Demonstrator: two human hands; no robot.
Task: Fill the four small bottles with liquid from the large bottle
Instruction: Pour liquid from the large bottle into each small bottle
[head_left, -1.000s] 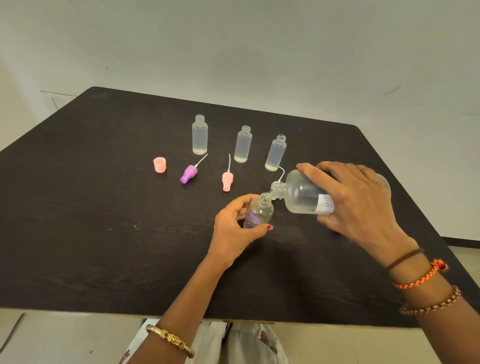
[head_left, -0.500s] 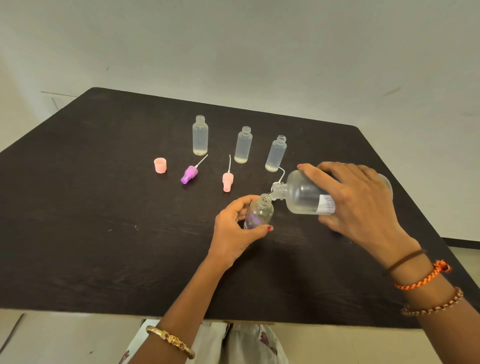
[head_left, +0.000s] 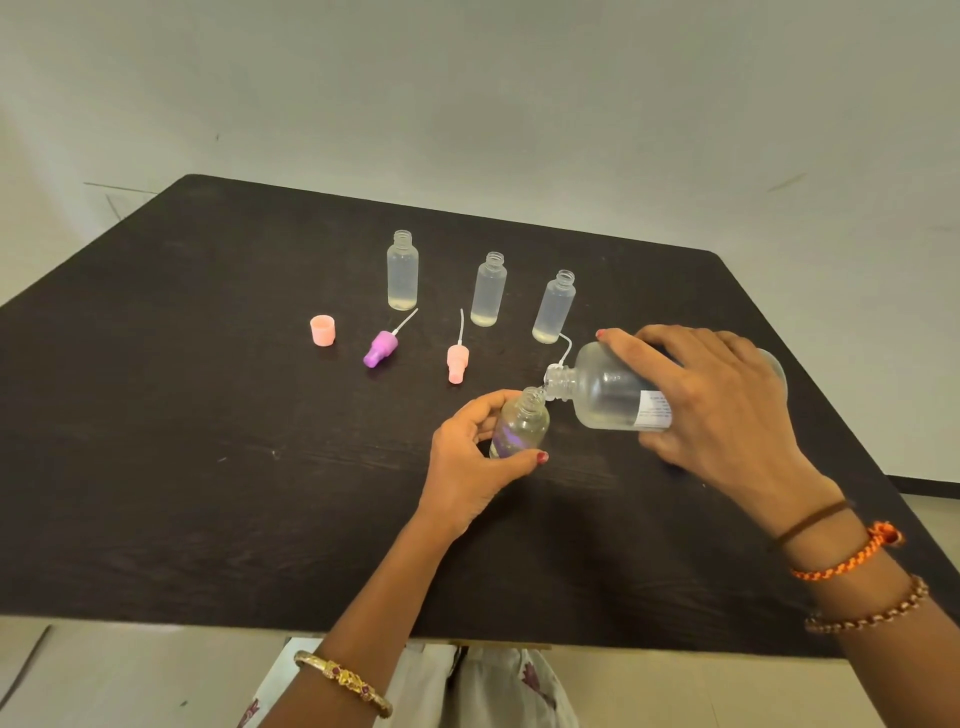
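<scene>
My right hand (head_left: 727, 410) grips the large clear bottle (head_left: 608, 389), tipped almost flat with its open neck over the mouth of a small bottle (head_left: 519, 426). My left hand (head_left: 472, 457) holds that small bottle, tilted, on the dark table (head_left: 208, 467). Three more small frosted bottles stand open in a row behind: left (head_left: 402, 270), middle (head_left: 488, 289) and right (head_left: 555, 306), each with a little liquid at the bottom.
Loose caps lie in front of the row: a pink cap (head_left: 322, 330), a purple nozzle cap with a thin tube (head_left: 382, 347) and a pink nozzle cap with a tube (head_left: 457, 361). Another thin tube (head_left: 565, 349) shows beside the large bottle's neck.
</scene>
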